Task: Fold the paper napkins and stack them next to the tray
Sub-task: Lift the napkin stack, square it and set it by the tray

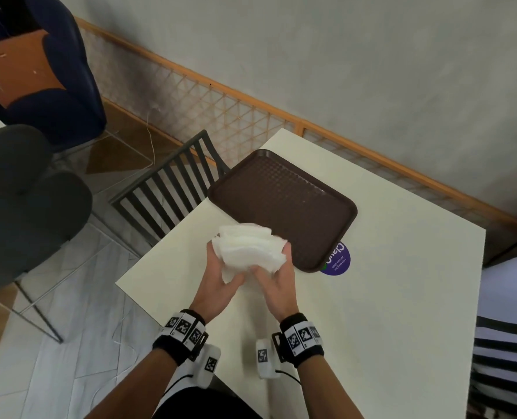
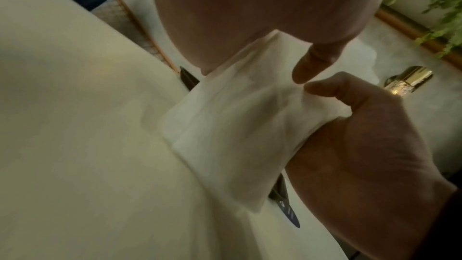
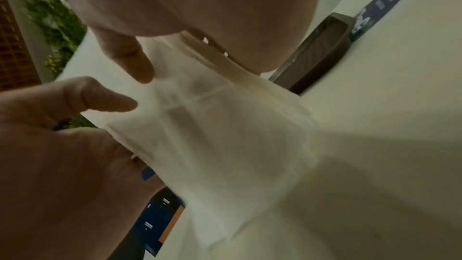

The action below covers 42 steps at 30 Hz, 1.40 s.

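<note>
A bundle of white paper napkins point(image 1: 248, 246) is held in the air just above the cream table point(image 1: 387, 297), over the near left edge of the empty brown tray point(image 1: 284, 204). My left hand point(image 1: 221, 269) grips the bundle's left side and my right hand point(image 1: 276, 267) grips its right side, thumbs on top. In the left wrist view the napkins point(image 2: 237, 126) hang between my left hand point(image 2: 307, 60) and the other hand. In the right wrist view my right hand point(image 3: 132, 60) pinches the napkins point(image 3: 212, 126), with the tray point(image 3: 317, 56) behind them.
A round purple sticker point(image 1: 337, 261) lies on the table, partly under the tray's near corner. A black slatted chair point(image 1: 172, 189) stands at the table's left edge, grey chairs point(image 1: 24, 207) further left, a striped seat point(image 1: 508, 343) at the right.
</note>
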Tool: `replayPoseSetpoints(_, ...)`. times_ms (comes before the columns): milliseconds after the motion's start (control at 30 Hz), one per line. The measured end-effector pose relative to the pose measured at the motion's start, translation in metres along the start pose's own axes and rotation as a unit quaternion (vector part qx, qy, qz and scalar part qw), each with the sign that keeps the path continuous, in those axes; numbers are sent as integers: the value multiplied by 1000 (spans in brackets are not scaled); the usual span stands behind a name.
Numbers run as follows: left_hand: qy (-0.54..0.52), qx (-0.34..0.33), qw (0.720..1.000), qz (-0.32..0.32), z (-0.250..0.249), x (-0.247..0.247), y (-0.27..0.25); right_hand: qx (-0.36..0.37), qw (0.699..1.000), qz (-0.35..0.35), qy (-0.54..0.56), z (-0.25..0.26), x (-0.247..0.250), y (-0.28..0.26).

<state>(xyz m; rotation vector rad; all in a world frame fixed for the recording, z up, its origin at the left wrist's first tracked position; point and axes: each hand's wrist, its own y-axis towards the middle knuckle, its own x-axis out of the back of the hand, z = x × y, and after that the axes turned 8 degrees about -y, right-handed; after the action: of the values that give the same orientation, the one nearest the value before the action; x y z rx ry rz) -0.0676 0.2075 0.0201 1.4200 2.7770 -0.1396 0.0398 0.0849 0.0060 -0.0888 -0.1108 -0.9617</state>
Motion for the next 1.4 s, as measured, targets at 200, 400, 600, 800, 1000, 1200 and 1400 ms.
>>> replayPoseSetpoints(200, 4, -22, 1000, 4, 7, -2, 6, 19, 998, -47, 37, 5, -11, -3)
replayPoseSetpoints(400, 39, -18, 997, 57, 14, -1, 12, 37, 998, -46, 13, 9, -11, -1)
replayPoseSetpoints(600, 81, 0, 994, 72, -10, 14, 23, 17, 997, -77, 28, 23, 3, 8)
replayPoseSetpoints(800, 122, 14, 992, 9, -17, 45, 26, -35, 990, -128, 41, 22, 40, 13)
replayPoseSetpoints(1000, 31, -25, 998, -49, 4, 48, 17, 9, 986, -14, -165, -15, 48, 4)
replayPoseSetpoints(1200, 110, -56, 992, -23, 28, 39, 17, 71, 967, -13, -244, -41, 22, 4)
replayPoseSetpoints(1400, 453, -164, 875, 44, 34, 49, 14, 122, 867, 39, -482, -28, 18, 2)
